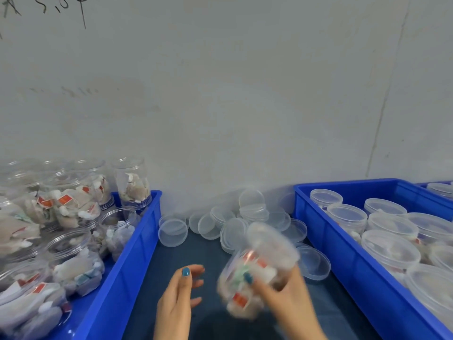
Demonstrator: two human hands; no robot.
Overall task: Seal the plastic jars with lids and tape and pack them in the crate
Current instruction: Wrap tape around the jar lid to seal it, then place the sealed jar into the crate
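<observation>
Lidding step: right grip (286, 295) clasping blurred jar (255, 273), lid (272, 241) seemingly on; left grip (179, 295) spread, empty. Next: tape, then crate (343, 241).

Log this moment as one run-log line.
right-hand grip: holds filled jar, motion-blurred | left-hand grip: open, empty | loose lids: piled, centre back | left crate: unlidded jars | right crate: lidded jars

Wall (220, 94), 11 o'clock: dark handwritten scrawl (49, 7), cropped at top edge, only "5.0" roughly legible | Filled jars (132, 185), 9 o'clock: red tags (64, 199) inside, print too small to read | Blurred jar (259, 266), 5 o'clock: red tags, illegible
</observation>
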